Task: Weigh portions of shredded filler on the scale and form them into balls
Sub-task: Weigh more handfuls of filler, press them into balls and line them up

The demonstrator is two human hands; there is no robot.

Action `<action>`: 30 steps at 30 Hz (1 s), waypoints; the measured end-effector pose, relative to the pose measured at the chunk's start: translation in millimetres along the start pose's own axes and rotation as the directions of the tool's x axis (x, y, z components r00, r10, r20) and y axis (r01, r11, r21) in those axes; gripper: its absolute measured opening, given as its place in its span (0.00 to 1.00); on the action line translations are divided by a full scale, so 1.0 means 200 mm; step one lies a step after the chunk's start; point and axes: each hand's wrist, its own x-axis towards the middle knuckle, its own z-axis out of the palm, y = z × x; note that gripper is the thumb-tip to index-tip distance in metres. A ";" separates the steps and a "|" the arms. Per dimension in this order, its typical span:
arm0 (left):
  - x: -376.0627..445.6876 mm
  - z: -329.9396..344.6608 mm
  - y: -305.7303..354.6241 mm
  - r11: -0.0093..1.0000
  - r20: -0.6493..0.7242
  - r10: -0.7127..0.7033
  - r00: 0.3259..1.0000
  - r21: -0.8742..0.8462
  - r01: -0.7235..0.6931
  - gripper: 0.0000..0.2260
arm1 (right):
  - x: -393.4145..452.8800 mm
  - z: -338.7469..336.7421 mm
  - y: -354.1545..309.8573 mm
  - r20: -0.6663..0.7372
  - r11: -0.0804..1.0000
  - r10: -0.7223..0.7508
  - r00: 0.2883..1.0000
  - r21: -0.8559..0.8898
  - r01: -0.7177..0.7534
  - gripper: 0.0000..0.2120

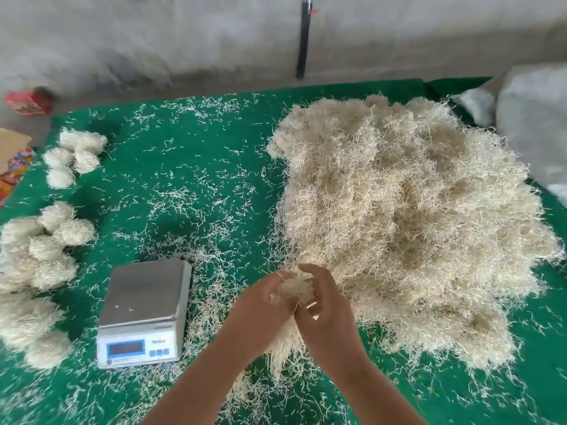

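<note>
Green mat strewn with shreds | grey wall | both hands clutch filler wad

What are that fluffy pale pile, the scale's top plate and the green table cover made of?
The pile looks like thin curly wood or paper shavings, pale cream and matte; which of the two I cannot tell. The scale has a plate that seems brushed metal, grey with a soft sheen. The green cover looks like felt or short-pile fabric, dull and fuzzy.

Grey wall behind — green mat underfoot.
</note>
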 end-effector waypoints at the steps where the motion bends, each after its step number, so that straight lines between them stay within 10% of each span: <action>1: 0.00 -0.01 -0.01 1.000 0.005 -0.018 1.000 0.006 0.018 0.16 | -0.01 0.00 0.00 -0.010 1.000 -0.007 1.000 0.019 0.007 0.28; 11: -0.15 -0.08 -0.05 0.989 -0.095 0.021 0.995 0.149 -0.007 0.07 | 0.06 -0.14 -0.03 -0.215 0.999 0.035 0.976 0.032 -0.028 0.23; 19: -0.28 -0.19 0.04 0.977 -0.398 0.158 0.904 0.197 -0.084 0.23 | 0.03 -0.14 -0.08 -0.290 1.000 0.003 0.957 0.017 0.002 0.26; 27: -0.35 -0.29 -0.04 0.972 -0.258 0.054 0.965 0.235 0.009 0.45 | 0.08 -0.25 -0.03 -0.436 0.995 0.008 0.900 -0.087 -0.051 0.21; 30: -0.34 -0.33 -0.09 0.996 -0.301 -0.035 0.953 0.067 0.058 0.37 | 0.10 -0.26 0.01 -0.442 0.987 -0.021 0.897 -0.155 -0.053 0.24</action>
